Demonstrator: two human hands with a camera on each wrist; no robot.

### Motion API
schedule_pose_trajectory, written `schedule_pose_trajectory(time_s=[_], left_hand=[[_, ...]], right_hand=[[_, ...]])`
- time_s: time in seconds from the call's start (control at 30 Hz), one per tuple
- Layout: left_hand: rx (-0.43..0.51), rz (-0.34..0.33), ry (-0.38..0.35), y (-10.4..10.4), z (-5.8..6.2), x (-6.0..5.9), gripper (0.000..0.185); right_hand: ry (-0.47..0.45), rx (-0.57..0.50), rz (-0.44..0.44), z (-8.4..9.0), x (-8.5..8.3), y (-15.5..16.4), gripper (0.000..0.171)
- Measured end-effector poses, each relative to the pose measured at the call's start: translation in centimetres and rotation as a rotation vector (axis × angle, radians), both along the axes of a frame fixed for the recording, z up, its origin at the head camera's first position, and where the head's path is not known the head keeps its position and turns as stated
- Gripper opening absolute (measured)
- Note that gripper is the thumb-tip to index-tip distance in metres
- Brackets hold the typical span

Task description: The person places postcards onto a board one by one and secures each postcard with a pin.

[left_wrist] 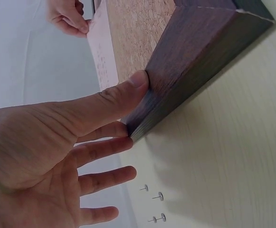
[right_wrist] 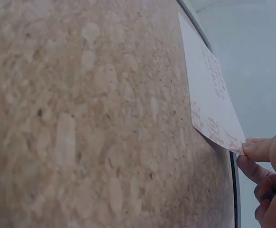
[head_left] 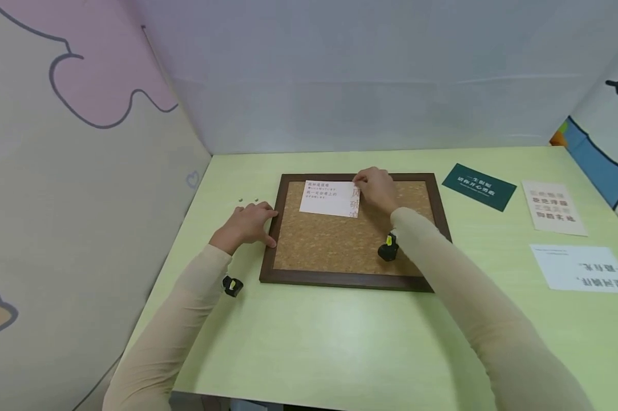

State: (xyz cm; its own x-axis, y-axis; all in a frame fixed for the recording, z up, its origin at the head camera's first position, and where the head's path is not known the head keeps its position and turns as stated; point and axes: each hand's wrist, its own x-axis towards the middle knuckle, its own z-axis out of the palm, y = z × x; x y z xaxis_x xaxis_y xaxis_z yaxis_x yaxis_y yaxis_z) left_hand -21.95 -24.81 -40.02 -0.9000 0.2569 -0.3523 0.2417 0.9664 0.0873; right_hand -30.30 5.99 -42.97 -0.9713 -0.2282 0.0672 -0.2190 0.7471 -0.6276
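A corkboard [head_left: 319, 245] in a dark brown wooden frame lies on the table. My right hand [head_left: 376, 188] pinches the upper right corner of a white card [head_left: 321, 200] between thumb and index finger. Printed characters cover the card, which lies over the board's upper left area. In the right wrist view the pinched corner of the card [right_wrist: 214, 109] bends up off the cork. Along the left side of the frame [left_wrist: 176, 61], my left hand [left_wrist: 48, 147] presses its thumb on the wood, other fingers straight and spread, the index finger against the outer edge.
Several thumbtacks [left_wrist: 160, 196] lie on the table left of the board, close to the left hand. Right of the board are a dark green card [head_left: 479, 187], a pale card [head_left: 554, 208] and a white card [head_left: 582, 267]. A wall [head_left: 380, 103] rises behind the table.
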Motion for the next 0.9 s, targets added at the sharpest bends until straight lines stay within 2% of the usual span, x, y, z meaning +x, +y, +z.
schedule_pose_trajectory(time_s=[0.2,0.3,0.47,0.77,0.9], left_hand=[[-0.013,-0.006,-0.002,0.1,0.0,0.0,0.083],[-0.012,-0.002,-0.008,0.2,0.0,0.0,0.084],[-0.002,0.003,-0.008,0.5,0.0,-0.1,0.084],[-0.011,0.004,-0.003,0.4,0.0,-0.2,0.084],[-0.008,0.009,-0.009,0.1,0.1,-0.2,0.084]], right_hand=[[-0.018,-0.013,0.017,-0.6,-0.2,-0.7,0.025],[0.002,0.0,0.024,-0.9,-0.4,-1.2,0.025],[0.038,0.019,0.009,-1.2,-0.5,-1.7,0.023],[0.031,-0.001,-0.014,-1.2,-0.6,-2.0,0.025],[0.021,-0.012,0.026,-1.0,-0.7,-1.6,0.028]])
